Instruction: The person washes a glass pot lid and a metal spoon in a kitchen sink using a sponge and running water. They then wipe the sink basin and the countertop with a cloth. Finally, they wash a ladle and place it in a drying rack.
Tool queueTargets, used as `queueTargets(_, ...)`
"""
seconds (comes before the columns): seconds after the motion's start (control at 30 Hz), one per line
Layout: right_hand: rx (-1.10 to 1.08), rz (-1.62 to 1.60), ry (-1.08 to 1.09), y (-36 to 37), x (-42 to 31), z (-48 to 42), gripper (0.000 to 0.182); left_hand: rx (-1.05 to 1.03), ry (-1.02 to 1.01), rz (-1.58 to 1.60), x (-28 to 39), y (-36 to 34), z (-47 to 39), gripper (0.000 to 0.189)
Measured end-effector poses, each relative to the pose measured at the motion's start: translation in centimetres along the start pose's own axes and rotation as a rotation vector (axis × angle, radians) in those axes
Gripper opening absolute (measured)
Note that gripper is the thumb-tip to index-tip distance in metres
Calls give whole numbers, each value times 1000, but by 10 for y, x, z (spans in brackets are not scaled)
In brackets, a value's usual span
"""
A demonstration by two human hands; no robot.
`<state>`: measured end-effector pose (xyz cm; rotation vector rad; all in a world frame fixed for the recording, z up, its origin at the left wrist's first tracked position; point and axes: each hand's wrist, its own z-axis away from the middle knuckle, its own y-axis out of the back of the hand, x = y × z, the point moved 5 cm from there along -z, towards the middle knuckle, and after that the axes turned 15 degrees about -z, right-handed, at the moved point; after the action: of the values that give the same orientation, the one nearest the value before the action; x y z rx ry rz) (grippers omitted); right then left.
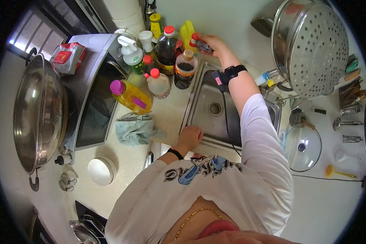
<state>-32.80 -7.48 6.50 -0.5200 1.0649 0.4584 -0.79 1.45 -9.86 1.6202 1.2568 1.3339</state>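
Note:
Behind the stainless steel sink (201, 94), my right hand (218, 45) reaches to the back of the counter. Its fingers are closed on a crumpled dark grey thing (204, 46), possibly a scouring pad. A red cap (195, 36) is beside those fingers; whether they touch it is unclear. Close by stand a yellow plastic bottle (186, 30) and a large dark-liquid bottle with a red cap (170, 48). My left hand (190, 137) rests, fingers curled, at the near left corner of the sink rim. Nothing shows in it, though the fingertips are partly hidden.
Left of the sink stand a brown-capped bottle (185, 71), a yellow-liquid bottle (132, 97) and a pale green cloth (134, 128). White bowls (101, 171) sit nearer, past the oven (94, 97). At right are a perforated steamer pan (317, 48) and a glass lid (303, 148).

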Motion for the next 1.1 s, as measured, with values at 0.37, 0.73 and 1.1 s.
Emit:
queueTargets(0.37,362,-518,-399,96,288,70,44,181,212,371,-32,14,-23,20)
queueTargets(0.73,141,-1061,-385,14,313,38,61,122,249,-200,-76,-18,-85,40)
queueTargets(1.1,111,-922,-633,24,333,71,63,126,275,-186,-73,-7,-90,41)
